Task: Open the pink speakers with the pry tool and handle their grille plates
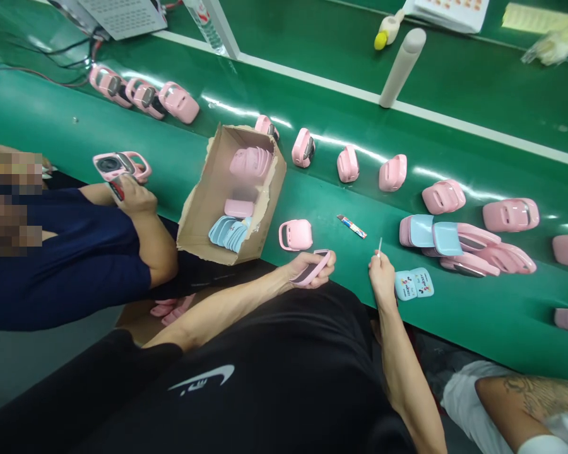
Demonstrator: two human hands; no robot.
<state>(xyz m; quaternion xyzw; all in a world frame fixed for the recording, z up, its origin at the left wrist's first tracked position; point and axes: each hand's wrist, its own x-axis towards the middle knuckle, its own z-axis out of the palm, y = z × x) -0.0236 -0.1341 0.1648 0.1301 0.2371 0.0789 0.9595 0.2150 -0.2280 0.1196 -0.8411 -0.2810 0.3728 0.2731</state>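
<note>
My left hand (308, 270) is wrapped round a pink plastic casing (318, 270) with a dark inner face, held at the table's near edge. In my right hand (382, 277) a thin white stick (380, 244) points up from the closed fingers; its exact kind is unclear. Just right of that hand lie light-blue printed panels (414, 284). Beyond my left hand a pink casing with a handle loop (296, 234) rests on the table. A small utility knife with a colourful handle (353, 226) lies between and beyond both hands.
A torn cardboard box (196, 189) holds pink and blue panels. Pink casings (443, 197) line the green bench (331, 202); stacked pink and blue parts (447, 239) lie to the right. At left a co-worker's hand (139, 197) holds another casing. A white post (402, 69) stands behind.
</note>
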